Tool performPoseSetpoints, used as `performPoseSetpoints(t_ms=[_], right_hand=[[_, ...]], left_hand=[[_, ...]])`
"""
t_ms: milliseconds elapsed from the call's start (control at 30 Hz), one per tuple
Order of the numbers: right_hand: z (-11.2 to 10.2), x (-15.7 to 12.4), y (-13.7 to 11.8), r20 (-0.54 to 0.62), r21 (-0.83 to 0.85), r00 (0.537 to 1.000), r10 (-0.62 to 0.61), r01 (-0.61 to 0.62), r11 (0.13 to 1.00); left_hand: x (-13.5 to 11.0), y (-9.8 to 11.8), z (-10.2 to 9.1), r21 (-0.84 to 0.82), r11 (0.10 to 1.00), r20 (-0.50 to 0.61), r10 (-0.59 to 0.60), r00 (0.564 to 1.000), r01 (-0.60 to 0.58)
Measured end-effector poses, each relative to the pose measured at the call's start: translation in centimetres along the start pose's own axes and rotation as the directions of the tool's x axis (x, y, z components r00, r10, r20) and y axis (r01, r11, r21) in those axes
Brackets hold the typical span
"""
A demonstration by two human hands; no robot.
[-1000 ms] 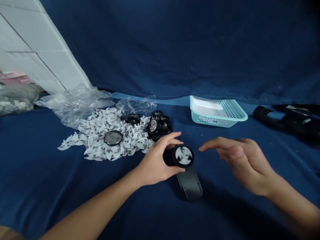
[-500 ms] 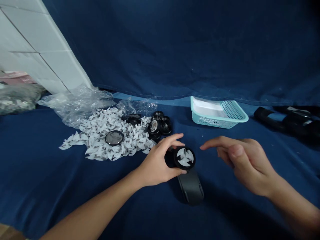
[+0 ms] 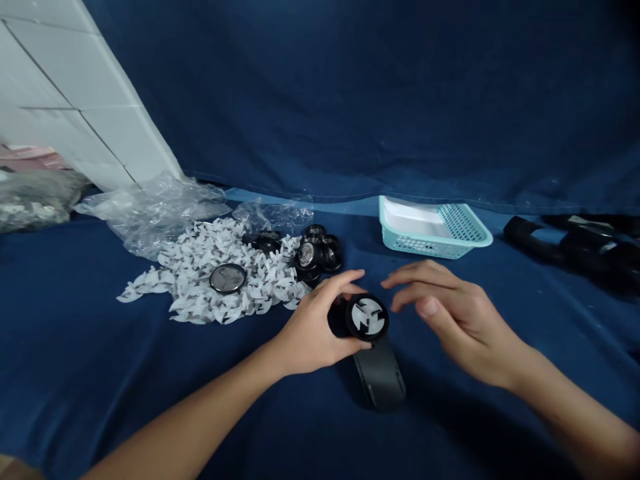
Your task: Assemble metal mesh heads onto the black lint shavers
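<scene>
My left hand [image 3: 313, 330] is wrapped round a black round part [image 3: 367, 317] whose face shows white blade pieces. That part sits at the top of a dark grey handle-like piece [image 3: 381, 375] lying on the blue cloth. My right hand [image 3: 450, 317] hovers just right of the round part with fingers apart and stretched toward it, holding nothing. Left of my hands lies a heap of white blade pieces [image 3: 210, 280] with a round metal mesh disc [image 3: 228, 278] on it. Several black round parts [image 3: 315, 252] are piled behind my left hand.
A turquoise plastic basket [image 3: 434, 228] stands at the back right. Crumpled clear plastic bags [image 3: 160, 207] lie behind the white heap. Black tube-like objects [image 3: 575, 250] rest at the far right. A blue cloth [image 3: 100, 360] covers the surface and hangs behind.
My right hand has moved left toward the round part. The white blade pattern on its face has turned. My left hand keeps its grip.
</scene>
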State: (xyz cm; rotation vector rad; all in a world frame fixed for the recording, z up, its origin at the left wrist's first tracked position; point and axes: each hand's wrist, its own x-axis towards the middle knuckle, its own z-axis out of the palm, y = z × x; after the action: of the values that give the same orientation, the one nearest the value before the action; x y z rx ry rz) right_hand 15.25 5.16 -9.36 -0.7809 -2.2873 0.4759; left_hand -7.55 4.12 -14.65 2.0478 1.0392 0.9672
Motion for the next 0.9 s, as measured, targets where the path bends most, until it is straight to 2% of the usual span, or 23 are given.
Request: performPoseSetpoints(t_ms=[67, 133, 267, 367, 533, 600, 733, 833, 900], right_hand=[[0.1, 0.1, -0.1, 0.135, -0.009, 0.990, -0.034, 0.036, 0.999], [0.1, -0.1, -0.2, 0.165, -0.005, 0.986, -0.035, 0.037, 0.999], [-0.2, -0.8, -0.2, -0.034, 0.074, 0.991, 0.128, -0.125, 0.989], [-0.6, -1.0, -0.3, -0.058, 0.172, 0.978, 0.200, -0.188, 0.967], [-0.6, -0.6, -0.2, 0.004, 0.145, 0.992, 0.128, -0.128, 0.981], [-0.4, -0.5, -0.3, 0.016, 0.129, 0.997, 0.071, -0.073, 0.989], [0.5, 0.3, -0.8, -0.011, 0.099, 1.000, -0.023, 0.024, 0.995], [1.7, 2.7, -1.6, -0.021, 0.068, 1.000, 0.007, -0.005, 0.998], [2.8, 5.4, -2.1, 0.029, 0.007, 1.000, 0.001, -0.002, 1.000]], left_hand=[[0.0, 0.0, 0.0, -0.002, 1.000, -0.009, 0.003, 1.000, -0.003], [-0.1, 0.0, 0.0, -0.001, 1.000, -0.015, 0.005, 1.000, -0.005], [-0.1, 0.0, 0.0, -0.001, 1.000, 0.000, -0.001, 1.000, 0.001], [-0.1, 0.0, 0.0, 0.002, 1.000, 0.004, -0.013, 1.000, 0.013], [-0.2, 0.0, 0.5, -0.003, 1.000, 0.034, -0.019, 0.999, 0.019], [-0.3, 0.2, 0.9, 0.057, 0.998, 0.062, -0.021, 0.998, 0.018], [-0.5, 0.2, 1.6, 0.177, 0.982, 0.142, 0.034, 0.989, -0.059], [-0.7, 0.1, 1.8, 0.211, 0.975, 0.181, 0.036, 0.983, -0.075], [-0.7, 0.0, 1.7, 0.221, 0.974, 0.200, 0.012, 0.980, -0.057]])
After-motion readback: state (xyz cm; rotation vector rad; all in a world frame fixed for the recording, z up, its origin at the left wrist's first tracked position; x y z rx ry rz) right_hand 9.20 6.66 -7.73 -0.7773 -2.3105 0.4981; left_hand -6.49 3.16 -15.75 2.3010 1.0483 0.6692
